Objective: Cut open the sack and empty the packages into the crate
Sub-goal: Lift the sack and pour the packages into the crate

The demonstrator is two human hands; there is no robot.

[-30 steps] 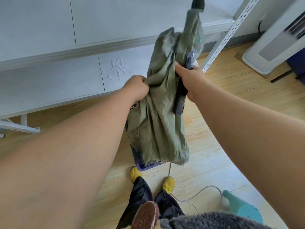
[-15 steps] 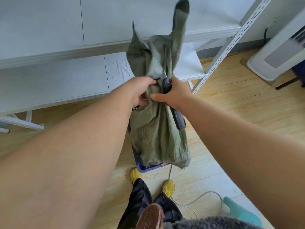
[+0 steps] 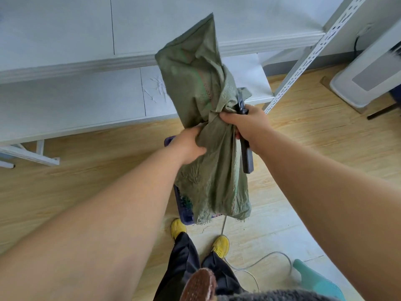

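swung right above the crate (image 3: 181, 205): sack (image 3: 208, 131), bunched in left hand (image 3: 189, 146) and right hand (image 3: 249, 124) fingers, the right also gripping a cutter (image 3: 247, 157).

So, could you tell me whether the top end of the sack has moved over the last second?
Yes. The sack's top end has swung leftward and dropped against the white shelf edge; it had stood near the slotted post.

Bright, even daylight; soft shadows; wide-angle bending at edges; slight motion blur; no glare.
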